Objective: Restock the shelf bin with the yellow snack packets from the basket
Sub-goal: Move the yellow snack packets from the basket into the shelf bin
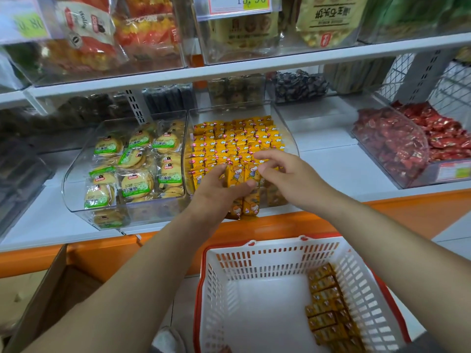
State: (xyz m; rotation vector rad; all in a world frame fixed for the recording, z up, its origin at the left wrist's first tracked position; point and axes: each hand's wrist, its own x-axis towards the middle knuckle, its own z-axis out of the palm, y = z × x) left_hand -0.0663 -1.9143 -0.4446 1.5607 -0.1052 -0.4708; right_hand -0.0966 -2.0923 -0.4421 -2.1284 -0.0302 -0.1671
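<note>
hands: two | left hand (221, 191) grip curled round two packets (242, 174), centre frame, over bin (293, 140) front; right hand (289, 175) beside, grip: cannot tell | one basket (254, 245) lower right; stack (327, 310) inside

Price tag (239, 3) reading 13.90, on upper clear bin (254, 53)

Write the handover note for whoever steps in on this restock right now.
Left hand: grips a few upright yellow snack packets at the front of the clear plastic shelf bin.
Right hand: loosely curled beside them, apparently holding nothing.
Done: packet rows fill the bin almost to the front.
Left: seat the held packets, then shelve the leftover yellow packets along the right wall of the red-rimmed white plastic basket.
</note>
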